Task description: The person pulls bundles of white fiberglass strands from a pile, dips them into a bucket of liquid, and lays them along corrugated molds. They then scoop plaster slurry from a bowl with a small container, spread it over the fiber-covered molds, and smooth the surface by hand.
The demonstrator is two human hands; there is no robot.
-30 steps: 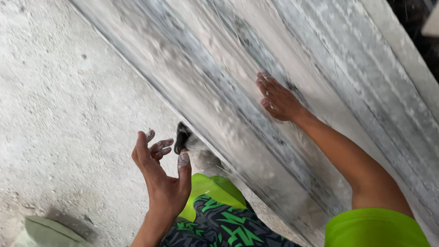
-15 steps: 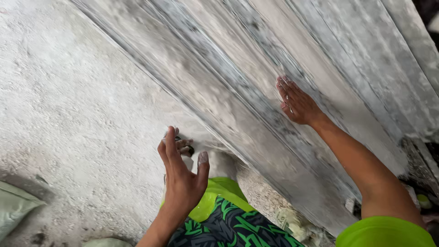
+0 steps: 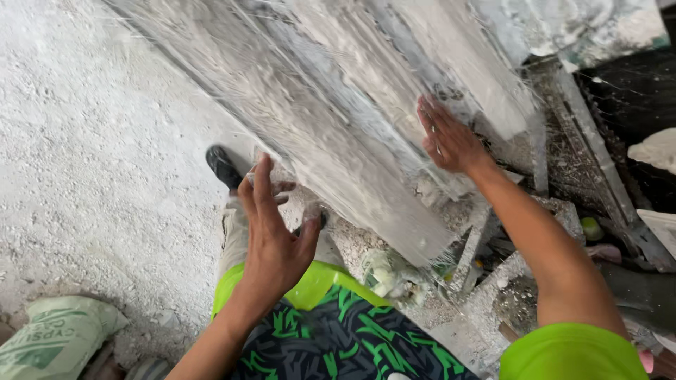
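Note:
A long grey-white ribbed plaster moulding runs diagonally from the top left to the lower middle, its surface streaked and blurred. My right hand lies flat on its upper right part, fingers spread. My left hand is raised by the moulding's near edge, fingers apart and dusted white, holding nothing. Below it are my green and black patterned shorts and my dark shoe on the floor.
Rough white plaster-covered floor fills the left. A pale green printed sack lies at the bottom left. Plaster rubble, broken pieces and a grey frame crowd the right, beside a dark area.
The view has shifted along the moulding so its end and the rubble now show. My right hand slid along the surface; my left hand rose closer to the moulding's edge.

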